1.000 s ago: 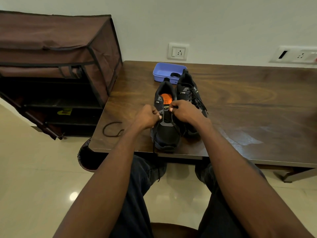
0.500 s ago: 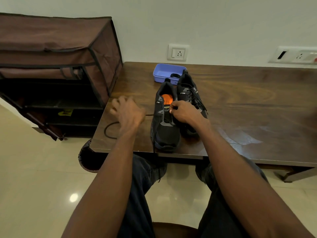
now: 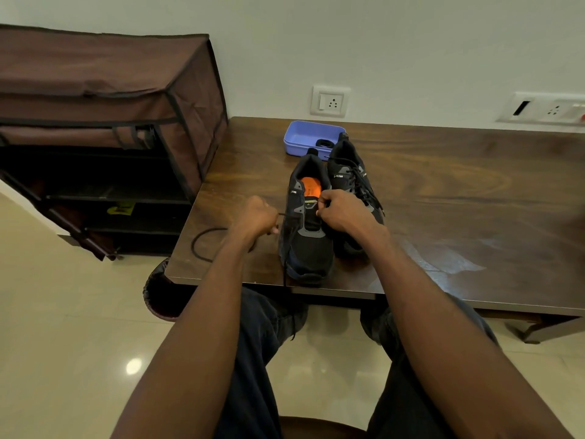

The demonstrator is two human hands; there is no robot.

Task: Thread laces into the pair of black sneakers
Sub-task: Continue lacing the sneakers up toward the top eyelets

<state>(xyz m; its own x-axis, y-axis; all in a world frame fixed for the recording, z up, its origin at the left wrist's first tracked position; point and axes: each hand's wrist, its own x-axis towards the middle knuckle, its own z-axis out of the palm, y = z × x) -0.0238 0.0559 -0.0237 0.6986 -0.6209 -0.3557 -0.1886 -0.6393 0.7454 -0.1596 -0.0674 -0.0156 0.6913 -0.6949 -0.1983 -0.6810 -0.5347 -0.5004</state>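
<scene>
Sneakers sit side by side near the front edge of the wooden table point(image 3: 443, 185), toes toward the seated person. The near sneaker point(image 3: 308, 236) is only part threaded, its orange insole showing; the far sneaker point(image 3: 354, 182), at its two o'clock, already carries criss-crossed laces. The left hand point(image 3: 258, 217) is curled tight around the black lace point(image 3: 202, 245), drawing it out toward nine o'clock, probably to take up slack through an eyelet. The right hand point(image 3: 340, 210) pinches the sneaker's upper by the eyelets, likely to steady it against that pull. Spare lace loops across the tabletop at eight o'clock, and another strand hangs over the table edge. Small white lettering on both sneakers reads "CLYMB". At twelve o'clock a blue tray point(image 3: 304, 137) holds something small and dark.
</scene>
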